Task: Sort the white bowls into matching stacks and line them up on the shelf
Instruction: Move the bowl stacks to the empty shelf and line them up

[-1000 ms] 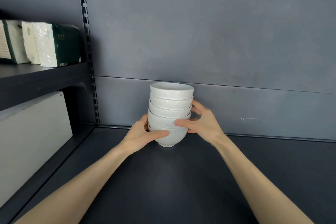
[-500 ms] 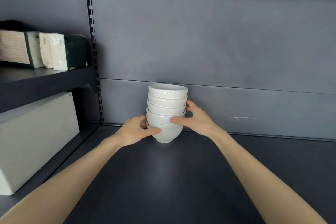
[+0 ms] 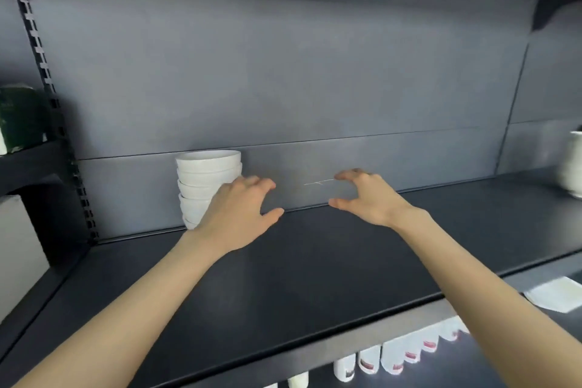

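From the head view, a stack of white glazed ceramic bowls (image 3: 208,179) stands upright on the dark grey metal shelf (image 3: 315,268), against the back panel and just left of the left hand (image 3: 239,217); that hand covers the stack's lower right side, and whether it touches cannot be told; its fingers are loosely bent and spread, holding nothing; the right hand (image 3: 368,198) hovers well apart from the bowls, likewise slack and empty, a pale scratch (image 3: 318,182) on the panel between the two hands; far right of the right hand stands a blurred white jug (image 3: 573,164); below both forearms, white bottles (image 3: 393,356) line a lower level.
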The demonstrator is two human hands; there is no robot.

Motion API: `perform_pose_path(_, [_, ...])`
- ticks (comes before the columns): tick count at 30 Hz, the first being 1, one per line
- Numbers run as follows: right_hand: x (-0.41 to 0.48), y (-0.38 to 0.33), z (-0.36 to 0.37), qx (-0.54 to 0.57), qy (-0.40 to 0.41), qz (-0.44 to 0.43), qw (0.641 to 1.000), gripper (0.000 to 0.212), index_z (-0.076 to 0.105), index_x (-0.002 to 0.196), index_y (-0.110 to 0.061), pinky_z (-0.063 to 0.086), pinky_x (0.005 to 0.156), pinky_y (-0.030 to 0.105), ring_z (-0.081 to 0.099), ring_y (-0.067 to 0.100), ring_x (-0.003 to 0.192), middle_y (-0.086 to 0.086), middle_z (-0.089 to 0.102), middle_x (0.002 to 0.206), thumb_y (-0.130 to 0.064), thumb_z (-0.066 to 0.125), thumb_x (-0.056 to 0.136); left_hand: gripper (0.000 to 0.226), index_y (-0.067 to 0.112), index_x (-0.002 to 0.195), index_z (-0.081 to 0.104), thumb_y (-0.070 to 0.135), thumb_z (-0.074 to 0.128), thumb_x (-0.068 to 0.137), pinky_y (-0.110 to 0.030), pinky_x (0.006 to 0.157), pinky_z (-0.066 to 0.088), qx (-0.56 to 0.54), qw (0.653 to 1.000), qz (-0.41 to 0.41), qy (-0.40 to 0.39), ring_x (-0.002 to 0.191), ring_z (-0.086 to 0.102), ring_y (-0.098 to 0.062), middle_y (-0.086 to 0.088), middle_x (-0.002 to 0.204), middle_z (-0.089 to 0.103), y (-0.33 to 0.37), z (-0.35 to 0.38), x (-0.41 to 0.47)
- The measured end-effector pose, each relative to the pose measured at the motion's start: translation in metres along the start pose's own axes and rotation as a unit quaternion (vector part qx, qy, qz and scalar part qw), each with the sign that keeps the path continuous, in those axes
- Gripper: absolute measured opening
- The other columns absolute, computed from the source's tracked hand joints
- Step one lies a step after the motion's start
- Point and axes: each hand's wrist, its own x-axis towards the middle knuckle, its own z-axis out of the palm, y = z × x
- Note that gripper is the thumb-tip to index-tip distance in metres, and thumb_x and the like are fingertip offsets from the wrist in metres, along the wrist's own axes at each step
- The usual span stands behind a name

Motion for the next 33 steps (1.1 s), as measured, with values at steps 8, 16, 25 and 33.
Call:
perform_pose_path(8, [-0.099,0.076,-0.109,-0.137,0.118,0.101,0.978,0.062,0.036,0.144,-0.022,0.038,0.105,0.044,0.033,0.030,0.136,0.006,0.028,0.152,-0.040,0.059,0.090,0.061,0.024,0.143,0.033,0.051,0.049,0.091,-0.034,0.107,0.023,-0.023,0.985,0.161,0.058,0.134,0.031,-0.018,0.004,0.144,0.038,0.130,0.000,0.049])
perform_pose_path(16, [-0.172,0.171,-0.177,-0.184,0.148,0.176,0.956,0.061,0.035,0.144,-0.018,0.035,0.105,0.040,0.031,0.032,0.135,0.007,0.028,0.152,-0.038,0.059,0.091,0.067,0.023,0.146,0.026,0.054,0.047,0.091,-0.044,0.116,0.015,-0.019,0.973,0.222,0.053,0.137,0.027,-0.021,0.002,0.148,0.033,0.259,0.029,0.070])
perform_pose_path(25, [-0.211,0.305,-0.267,-0.227,0.155,0.181,0.944,0.060,0.035,0.143,-0.021,0.041,0.099,0.045,0.029,0.030,0.135,0.001,0.025,0.154,-0.039,0.058,0.091,0.066,0.027,0.146,0.027,0.057,0.046,0.091,-0.047,0.118,0.009,-0.043,0.969,0.233,0.064,0.136,0.028,-0.021,0.002,0.147,0.035,0.424,0.067,0.116])
perform_pose_path(33, [-0.197,0.419,-0.312,-0.219,0.156,0.169,0.948,0.062,0.035,0.143,-0.019,0.041,0.101,0.046,0.031,0.028,0.134,0.001,0.031,0.149,-0.039,0.060,0.090,0.066,0.026,0.146,0.028,0.056,0.047,0.091,-0.044,0.119,0.009,-0.037,0.967,0.242,0.066,0.134,0.030,-0.021,0.003,0.143,0.038,0.516,0.109,0.175])
